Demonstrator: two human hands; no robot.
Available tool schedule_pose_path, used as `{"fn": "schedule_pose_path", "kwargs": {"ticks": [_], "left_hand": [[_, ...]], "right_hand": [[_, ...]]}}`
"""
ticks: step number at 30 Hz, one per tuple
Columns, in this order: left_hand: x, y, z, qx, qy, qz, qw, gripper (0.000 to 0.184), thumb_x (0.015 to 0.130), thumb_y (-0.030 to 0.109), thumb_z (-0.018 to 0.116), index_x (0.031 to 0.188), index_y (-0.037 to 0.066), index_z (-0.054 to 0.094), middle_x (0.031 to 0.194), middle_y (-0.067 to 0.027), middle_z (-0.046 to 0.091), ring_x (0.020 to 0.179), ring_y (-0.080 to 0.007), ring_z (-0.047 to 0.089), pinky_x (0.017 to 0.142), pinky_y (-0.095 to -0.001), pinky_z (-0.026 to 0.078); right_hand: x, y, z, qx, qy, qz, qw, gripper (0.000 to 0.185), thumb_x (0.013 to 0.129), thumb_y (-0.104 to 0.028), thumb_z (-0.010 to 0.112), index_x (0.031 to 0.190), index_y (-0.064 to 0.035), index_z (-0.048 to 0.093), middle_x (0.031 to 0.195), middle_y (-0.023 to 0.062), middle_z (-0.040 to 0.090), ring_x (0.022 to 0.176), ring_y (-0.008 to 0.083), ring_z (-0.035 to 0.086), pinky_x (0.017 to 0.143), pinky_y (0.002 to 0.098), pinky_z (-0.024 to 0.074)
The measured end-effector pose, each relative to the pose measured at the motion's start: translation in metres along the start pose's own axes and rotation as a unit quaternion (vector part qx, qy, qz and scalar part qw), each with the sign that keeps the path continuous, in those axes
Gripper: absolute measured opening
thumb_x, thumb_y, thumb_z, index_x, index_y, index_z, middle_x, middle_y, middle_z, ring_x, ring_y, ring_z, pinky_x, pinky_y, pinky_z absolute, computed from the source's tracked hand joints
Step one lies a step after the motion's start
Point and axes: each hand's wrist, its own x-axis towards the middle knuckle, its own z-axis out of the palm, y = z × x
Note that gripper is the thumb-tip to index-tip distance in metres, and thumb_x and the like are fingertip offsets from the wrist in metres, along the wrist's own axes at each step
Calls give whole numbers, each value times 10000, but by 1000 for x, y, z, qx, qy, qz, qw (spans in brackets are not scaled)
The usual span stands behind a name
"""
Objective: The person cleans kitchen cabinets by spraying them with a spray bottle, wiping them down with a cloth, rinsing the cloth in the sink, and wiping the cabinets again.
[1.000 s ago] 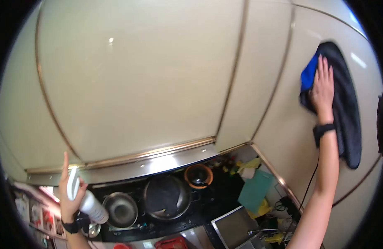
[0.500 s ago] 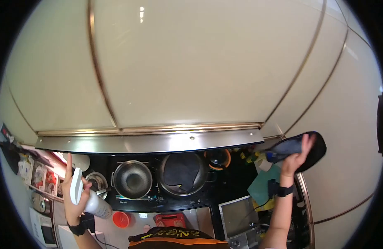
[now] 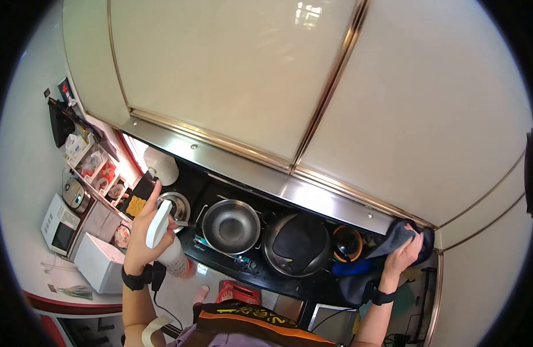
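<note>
My left hand (image 3: 143, 236) is wrapped round the neck of a white spray bottle (image 3: 174, 257), below its white trigger head (image 3: 159, 224); the index finger points up along it. At the right, near the cabinet's lower corner, my right hand (image 3: 406, 254) grips a dark cloth (image 3: 396, 238) with a grey-blue face. Its black part spreads behind the fingers, so whether it touches the cabinet is unclear. Below the left side of that hand hang more dark folds and a blue patch (image 3: 353, 268); I cannot tell whether these belong to the same cloth.
Below the range hood edge (image 3: 261, 180), a wok (image 3: 230, 226) and a wide pan (image 3: 272, 257) with a black piece in it stand on the stove. Beside them are an orange-rimmed bowl (image 3: 359, 244) and a metal pot (image 3: 182, 205). Cream cabinets (image 3: 220, 75) fill the upper view.
My view has turned and tilted. My right hand is now over the cloth near the cabinet's corner, its fingers closed where they were spread. My left hand still holds the spray bottle.
</note>
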Motion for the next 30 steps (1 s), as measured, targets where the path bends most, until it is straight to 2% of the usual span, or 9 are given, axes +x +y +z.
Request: {"fn": "schedule_pose_path", "kwargs": {"ticks": [2,6,17,19,20,23,25,26,30], "left_hand": [[-1,1,1,-1,1,-9,1000,161,618,-17,611,777,2,594,1461,-281,334,764,-200,678,709,-284,515],[-3,-4,-1,-38,21,2,999,151,626,8,618,776,8,601,1437,-288,369,781,-214,686,710,-278,514],[-64,-29,-48,-39,72,-60,995,187,631,31,617,813,-8,602,1444,-292,350,753,-208,693,713,-289,526],[-83,-41,-62,-1,80,-60,995,689,640,10,549,1322,-50,467,1127,-151,609,717,-137,636,742,-285,538],[-91,-44,-69,51,74,-57,994,772,639,13,549,1388,-38,371,1041,-121,613,709,-134,629,740,-277,532],[-111,-47,-78,78,118,-92,986,641,636,19,553,1273,-42,513,1144,-153,608,706,-130,632,728,-257,515],[-124,-51,-86,108,159,-71,979,310,638,27,558,937,-29,619,1354,-221,493,712,-140,642,718,-265,512],[-127,-43,-88,64,173,-120,975,101,640,45,572,723,-9,551,1468,-257,345,713,-151,650,715,-275,511],[-152,-51,-97,99,196,-139,966,134,638,60,584,749,-13,566,1452,-256,369,701,-154,646,709,-277,512]], "right_hand": [[2,-41,3,78,-57,48,994,235,896,-77,393,947,14,603,969,165,643,970,362,581,965,473,404],[3,-144,27,117,-124,-77,982,239,783,-7,524,1007,-7,606,1089,139,633,1046,335,577,1017,477,383],[-3,-332,105,212,-152,-217,941,401,768,-140,679,1123,29,596,1173,161,599,1078,302,567,1012,434,389],[-5,-362,120,226,-145,-238,933,401,785,-164,669,1127,30,596,1170,162,600,1076,299,567,1010,432,386],[-7,-378,128,229,-146,-245,931,403,802,-187,656,1136,30,594,1179,165,595,1086,297,561,1014,430,377],[-11,-421,151,218,-143,-271,927,440,814,-216,652,1147,59,571,1181,173,570,1105,300,532,1018,425,363],[-13,-445,163,224,-127,-292,921,438,817,-219,648,1141,65,565,1153,169,570,1091,297,529,1011,424,364],[-13,-456,167,221,-110,-307,919,438,820,-223,644,1134,70,558,1125,165,569,1077,295,526,1005,423,366],[-11,-506,187,240,-134,-329,904,404,831,-235,629,1096,60,553,1019,147,564,1011,286,532,979,422,376]]}}
